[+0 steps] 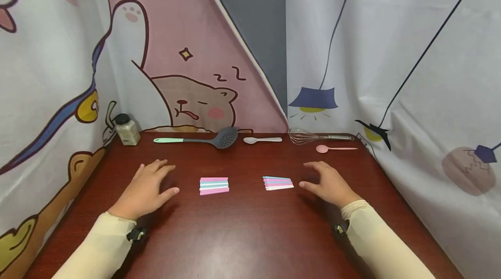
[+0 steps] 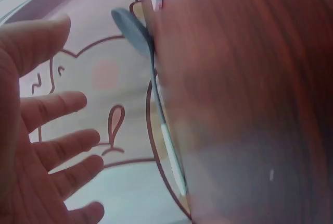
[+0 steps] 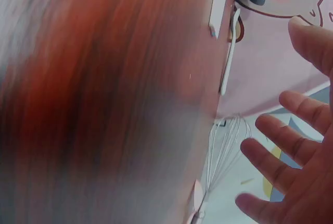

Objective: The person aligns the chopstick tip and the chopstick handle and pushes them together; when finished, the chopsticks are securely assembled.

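Note:
My left hand (image 1: 146, 190) hovers over the table's left side, fingers spread, holding nothing. To its right lies a row of pink, white and blue sticks (image 1: 214, 186), side by side. A second bunch of similar sticks (image 1: 278, 183), slightly fanned, lies nearer my right hand (image 1: 329, 184). That hand is also above the table with its fingers apart and nothing in it. In the left wrist view a grey skimmer (image 2: 136, 31) with a mint handle shows beyond the fingers. The right wrist view has a whisk (image 3: 225, 143) past the fingertips.
Along the table's back edge stand a black-lidded jar (image 1: 127, 130), the skimmer, a white spoon (image 1: 262, 140) and the whisk. A pink spoon (image 1: 335, 148) lies in front of the whisk. Printed curtains (image 1: 258, 31) hang behind and at both sides of the brown table (image 1: 242, 231).

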The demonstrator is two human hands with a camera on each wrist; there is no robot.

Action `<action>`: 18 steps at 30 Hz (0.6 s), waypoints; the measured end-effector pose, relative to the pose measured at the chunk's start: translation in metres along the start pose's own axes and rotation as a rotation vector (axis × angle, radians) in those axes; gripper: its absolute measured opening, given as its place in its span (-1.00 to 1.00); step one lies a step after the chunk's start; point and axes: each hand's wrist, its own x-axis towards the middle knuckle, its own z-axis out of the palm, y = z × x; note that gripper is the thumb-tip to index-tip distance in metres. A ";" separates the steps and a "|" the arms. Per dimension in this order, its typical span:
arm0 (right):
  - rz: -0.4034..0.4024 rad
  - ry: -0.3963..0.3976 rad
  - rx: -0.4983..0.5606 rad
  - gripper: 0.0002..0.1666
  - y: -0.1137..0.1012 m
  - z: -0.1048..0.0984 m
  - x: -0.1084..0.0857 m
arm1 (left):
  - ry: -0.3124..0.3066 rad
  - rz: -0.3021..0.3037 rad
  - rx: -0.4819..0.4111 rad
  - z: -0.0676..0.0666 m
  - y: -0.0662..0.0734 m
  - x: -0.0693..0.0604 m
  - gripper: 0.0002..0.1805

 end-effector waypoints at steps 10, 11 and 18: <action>-0.061 0.012 0.096 -0.53 -0.014 0.017 0.008 | 0.034 0.061 -0.079 0.022 0.022 0.010 -0.59; -0.063 0.006 0.107 -0.56 -0.015 0.019 0.009 | 0.031 0.058 -0.088 0.024 0.024 0.012 -0.61; -0.083 -0.038 0.168 -0.77 -0.026 0.026 0.014 | -0.027 0.016 -0.170 0.037 0.039 0.021 -0.79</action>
